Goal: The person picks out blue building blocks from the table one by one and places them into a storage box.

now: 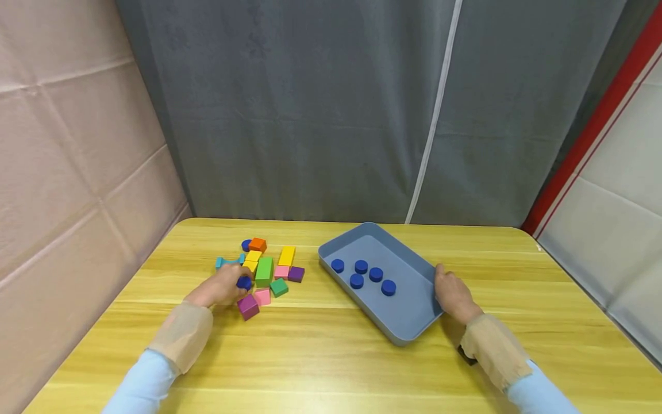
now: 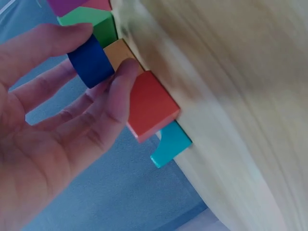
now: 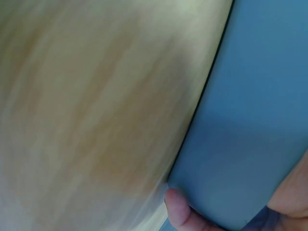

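Observation:
My left hand (image 1: 221, 286) pinches a dark blue round block (image 2: 90, 61) between thumb and fingers, low over a cluster of colored blocks. Beside it in the head view stand a green block (image 1: 264, 272), a purple block (image 1: 248, 307) and a pink block (image 1: 262, 296). With my right hand (image 1: 455, 296) I grip the right-hand wall of a grey-blue tray (image 1: 411, 313), which sits at an angle on the table. In the right wrist view, a fingertip (image 3: 178, 207) curls at the corner of the tray wall. Inside the tray lie several blue round blocks (image 1: 376, 275).
Farther back in the cluster are an orange block (image 1: 258, 245), another blue round block (image 1: 246, 245), a yellow block (image 1: 287, 256) and a light blue arched block (image 1: 227, 262). A grey curtain (image 1: 310, 115) hangs behind the wooden table (image 1: 289, 368).

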Demonstrator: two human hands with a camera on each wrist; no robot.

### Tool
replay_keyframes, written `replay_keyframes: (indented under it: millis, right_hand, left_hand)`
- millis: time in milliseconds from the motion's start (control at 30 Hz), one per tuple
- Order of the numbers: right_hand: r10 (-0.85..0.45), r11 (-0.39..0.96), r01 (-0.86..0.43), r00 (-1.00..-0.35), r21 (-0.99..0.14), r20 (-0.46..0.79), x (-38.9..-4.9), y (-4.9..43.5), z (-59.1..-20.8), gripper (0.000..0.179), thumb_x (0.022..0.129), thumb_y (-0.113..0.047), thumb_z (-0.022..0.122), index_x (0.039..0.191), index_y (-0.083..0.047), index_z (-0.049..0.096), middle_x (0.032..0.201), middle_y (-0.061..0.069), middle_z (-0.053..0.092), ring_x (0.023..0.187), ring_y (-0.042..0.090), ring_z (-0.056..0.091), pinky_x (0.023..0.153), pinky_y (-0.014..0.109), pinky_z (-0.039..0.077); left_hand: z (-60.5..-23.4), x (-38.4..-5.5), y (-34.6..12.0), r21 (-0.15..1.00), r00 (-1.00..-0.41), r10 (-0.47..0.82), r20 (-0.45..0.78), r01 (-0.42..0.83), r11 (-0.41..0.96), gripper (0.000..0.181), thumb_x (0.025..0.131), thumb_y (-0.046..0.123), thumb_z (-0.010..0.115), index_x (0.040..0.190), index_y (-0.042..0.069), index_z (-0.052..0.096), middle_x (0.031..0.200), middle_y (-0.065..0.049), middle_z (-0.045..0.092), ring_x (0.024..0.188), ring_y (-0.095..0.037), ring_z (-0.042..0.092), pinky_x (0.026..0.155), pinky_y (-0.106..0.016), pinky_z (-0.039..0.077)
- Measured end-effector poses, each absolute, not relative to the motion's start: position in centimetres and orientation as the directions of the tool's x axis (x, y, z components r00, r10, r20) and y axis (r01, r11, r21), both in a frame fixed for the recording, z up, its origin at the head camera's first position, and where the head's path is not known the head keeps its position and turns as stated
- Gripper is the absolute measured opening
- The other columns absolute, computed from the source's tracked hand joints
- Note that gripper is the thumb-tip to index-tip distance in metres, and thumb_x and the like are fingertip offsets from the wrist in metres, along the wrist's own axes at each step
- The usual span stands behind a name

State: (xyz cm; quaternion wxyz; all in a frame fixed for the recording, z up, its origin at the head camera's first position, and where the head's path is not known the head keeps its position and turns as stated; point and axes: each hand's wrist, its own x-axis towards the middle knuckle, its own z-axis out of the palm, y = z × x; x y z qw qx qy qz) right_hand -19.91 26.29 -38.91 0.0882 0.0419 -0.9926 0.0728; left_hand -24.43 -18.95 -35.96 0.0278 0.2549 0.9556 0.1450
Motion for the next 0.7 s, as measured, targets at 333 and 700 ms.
replay_keyframes:
  millis: [333,700]
  right_hand:
    - [-0.065,0.986,-0.090,-0.983,-0.142,0.172,-19.8,26.3,-38.8,0.025,0.076,0.011,0.051,0.096,0.015,0.036,0.069,0.026,0.050,0.058,0.036,0.056,0.047,0.040,0.046]
    - [-0.065,0.987,-0.089,-0.984,-0.137,0.168,-19.8,26.2,-38.8,0.025,0.076,0.011,0.051,0.095,0.014,0.036,0.069,0.026,0.049,0.057,0.036,0.055,0.047,0.040,0.046]
  left_hand:
    - [-35.4,-24.6,-19.0,0.315,-0.873,0.483,0.067,0.478,0.820,0.026,0.073,-0.003,0.064,0.099,-0.006,0.059,0.098,-0.025,0.058,0.091,-0.036,0.055,0.080,-0.049,0.045]
    - [-34.8,-24.7,-18.3,0.357,-0.857,0.486,0.171,0.514,0.780,0.035,0.077,0.002,0.065,0.108,-0.009,0.056,0.104,-0.027,0.058,0.089,-0.035,0.057,0.081,-0.047,0.045]
